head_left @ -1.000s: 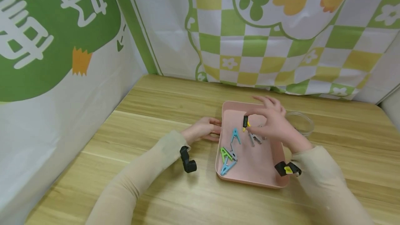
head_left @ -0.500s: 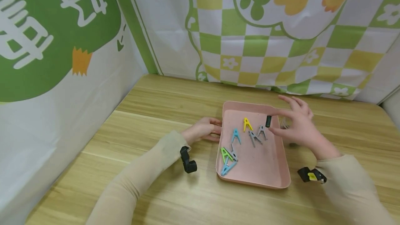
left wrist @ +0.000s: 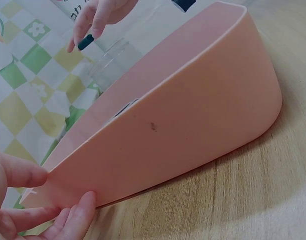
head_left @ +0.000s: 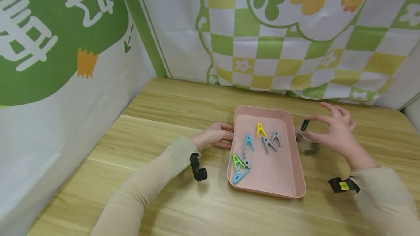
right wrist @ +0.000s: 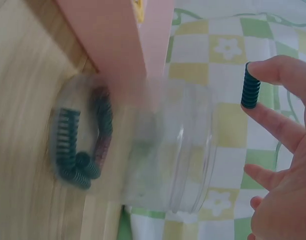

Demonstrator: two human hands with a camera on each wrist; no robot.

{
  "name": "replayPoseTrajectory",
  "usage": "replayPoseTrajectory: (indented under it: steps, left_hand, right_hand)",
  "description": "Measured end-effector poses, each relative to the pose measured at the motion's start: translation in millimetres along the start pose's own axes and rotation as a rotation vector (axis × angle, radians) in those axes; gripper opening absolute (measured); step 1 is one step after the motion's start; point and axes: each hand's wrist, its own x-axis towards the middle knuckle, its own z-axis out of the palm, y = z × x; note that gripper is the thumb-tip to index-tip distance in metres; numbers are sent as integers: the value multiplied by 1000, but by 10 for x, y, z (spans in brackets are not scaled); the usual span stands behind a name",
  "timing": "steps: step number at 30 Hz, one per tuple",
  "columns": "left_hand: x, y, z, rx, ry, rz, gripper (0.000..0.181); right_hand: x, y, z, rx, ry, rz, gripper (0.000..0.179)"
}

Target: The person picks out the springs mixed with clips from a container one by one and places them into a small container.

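Note:
A small dark green coil spring (head_left: 304, 125) is pinched between the thumb and a finger of my right hand (head_left: 338, 132), above the mouth of a clear jar (right wrist: 165, 165). Several springs (right wrist: 68, 140) lie at the jar's bottom in the right wrist view. My left hand (head_left: 213, 135) touches the left wall of a pink tray (head_left: 272, 172) with extended fingers, plain in the left wrist view. In the tray are a yellow clothespin (head_left: 260, 130), a turquoise clothespin (head_left: 248, 142), several grey ones (head_left: 268, 145), a green one (head_left: 237, 161) and a light blue one (head_left: 241, 176).
The jar stands against or close to the tray's right wall on the wooden table (head_left: 157, 115). Printed cloth (head_left: 269, 65) hangs behind the table, and another cloth sheet (head_left: 98, 90) hangs along its left side.
My right hand has carried the spring rightward, from over the tray to above the jar, uncovering the yellow and grey clothespins. The left hand stays at the tray's wall.

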Motion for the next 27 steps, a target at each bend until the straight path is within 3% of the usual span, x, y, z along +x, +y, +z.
replayPoseTrajectory:
  steps: [17,27]
  left_hand:
    - [-11,-16,-21,-8,-8,-1,47]
    - [-5,-35,-24,3,-18,-10,49]
  right_hand:
    - [7,158,0,-6,-31,84,40]
    - [8,179,9,11,-41,78,39]
